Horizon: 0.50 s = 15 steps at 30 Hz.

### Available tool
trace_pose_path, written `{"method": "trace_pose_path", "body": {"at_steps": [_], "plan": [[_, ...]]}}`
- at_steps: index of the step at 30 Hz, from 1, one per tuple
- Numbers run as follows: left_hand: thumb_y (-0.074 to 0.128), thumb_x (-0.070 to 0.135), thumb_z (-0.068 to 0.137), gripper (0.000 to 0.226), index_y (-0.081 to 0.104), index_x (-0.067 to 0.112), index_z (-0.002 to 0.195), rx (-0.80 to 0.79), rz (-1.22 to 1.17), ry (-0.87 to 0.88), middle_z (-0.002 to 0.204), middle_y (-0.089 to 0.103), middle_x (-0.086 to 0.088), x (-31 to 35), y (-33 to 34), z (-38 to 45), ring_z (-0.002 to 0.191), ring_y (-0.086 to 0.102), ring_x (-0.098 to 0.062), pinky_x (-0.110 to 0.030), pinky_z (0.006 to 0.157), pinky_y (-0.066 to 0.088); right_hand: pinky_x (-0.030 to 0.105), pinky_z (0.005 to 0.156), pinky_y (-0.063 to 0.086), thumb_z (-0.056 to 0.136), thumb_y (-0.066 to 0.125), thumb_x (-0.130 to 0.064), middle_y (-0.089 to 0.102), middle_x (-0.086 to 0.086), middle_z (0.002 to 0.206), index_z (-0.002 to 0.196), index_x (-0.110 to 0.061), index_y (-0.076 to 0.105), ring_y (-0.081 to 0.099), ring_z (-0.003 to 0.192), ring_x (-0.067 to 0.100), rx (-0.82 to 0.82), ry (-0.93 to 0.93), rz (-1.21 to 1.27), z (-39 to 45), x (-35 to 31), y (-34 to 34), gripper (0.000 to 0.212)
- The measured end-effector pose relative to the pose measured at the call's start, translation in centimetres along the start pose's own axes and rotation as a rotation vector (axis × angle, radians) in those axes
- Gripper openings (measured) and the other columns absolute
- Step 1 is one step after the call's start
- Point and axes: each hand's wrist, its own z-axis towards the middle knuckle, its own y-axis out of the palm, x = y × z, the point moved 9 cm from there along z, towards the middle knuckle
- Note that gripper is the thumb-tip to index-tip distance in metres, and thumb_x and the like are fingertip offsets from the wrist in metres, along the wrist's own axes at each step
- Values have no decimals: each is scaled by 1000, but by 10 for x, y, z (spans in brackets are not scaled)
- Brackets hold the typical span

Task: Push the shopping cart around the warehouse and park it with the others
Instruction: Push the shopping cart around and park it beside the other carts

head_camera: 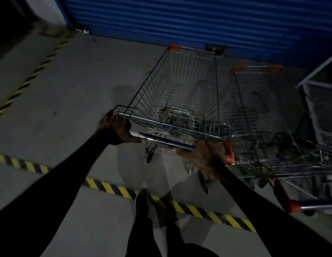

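A wire shopping cart (pixel 181 84) with orange corner caps stands in front of me, its nose toward a blue roller door. My left hand (pixel 116 129) grips the left end of its handle bar (pixel 161 140). My right hand (pixel 202 156) holds the right end, close to an orange end cap. A second parked cart (pixel 258 108) stands right beside it on the right, nearly touching. A third cart's handle (pixel 309 205) with an orange cap shows at the lower right. The scene is dim.
The blue roller door (pixel 198 21) closes off the far side. Yellow-black hazard tape (pixel 113 189) crosses the concrete floor under my feet, and another strip (pixel 31 76) runs along the left. A white-framed mesh cage (pixel 321 101) stands at the right edge.
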Motion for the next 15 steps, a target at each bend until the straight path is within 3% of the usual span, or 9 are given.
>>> {"method": "trace_pose_path", "body": {"at_steps": [3, 5, 6, 8, 10, 13, 15], "plan": [[54, 111, 61, 122, 64, 23, 145, -47, -114, 27, 153, 60, -10, -16, 2, 53, 147, 50, -30, -52, 129, 21, 28, 65, 51, 70, 60, -101, 77, 8, 88, 92, -15, 76, 57, 63, 14, 44, 38, -2, 35, -11, -12, 90], [49, 114, 57, 122, 66, 27, 141, -54, -103, 66, 151, 62, -5, -18, -14, 78, 146, 52, -28, -52, 130, 23, 25, 56, 43, 68, 60, -101, 70, 4, 69, 73, -19, 68, 52, 54, 10, 93, 61, 38, 51, -23, -22, 82], [45, 115, 57, 115, 71, 31, 131, -48, -65, 111, 144, 66, 1, -16, -25, 87, 142, 55, -25, -50, 130, 22, 25, 51, 39, 64, 58, -103, 60, 1, 56, 61, -21, 60, 51, 47, 10, 125, 85, 68, 58, -28, -29, 82], [33, 117, 58, 96, 70, 36, 92, 31, 40, 197, 119, 73, 12, -13, -51, 107, 130, 63, -17, -48, 129, 22, 25, 45, 35, 58, 53, -108, 48, -4, 43, 49, -21, 49, 53, 41, 11, 175, 152, 23, 73, -37, -44, 87], [16, 121, 52, 102, 64, 34, 75, 89, 65, 247, 101, 73, 16, -10, -72, 124, 119, 67, -13, -46, 127, 25, 25, 41, 35, 59, 53, -107, 50, -4, 43, 48, -20, 52, 57, 43, 11, 128, 202, 5, 88, -46, -48, 88], [-3, 120, 42, 128, 76, 31, 89, 152, 40, 293, 105, 76, 12, -16, -83, 149, 121, 68, -13, -44, 126, 23, 28, 50, 48, 46, 53, -112, 61, 3, 53, 61, -18, 67, 67, 56, 16, 64, 235, 115, 118, -46, -40, 96], [-5, 119, 39, 132, 76, 29, 92, 176, 13, 309, 110, 77, 10, -16, -92, 160, 124, 67, -14, -44, 128, 20, 32, 61, 56, 52, 63, -106, 67, 6, 63, 70, -20, 74, 70, 62, 9, 13, 228, 168, 132, -48, -32, 88]]}}
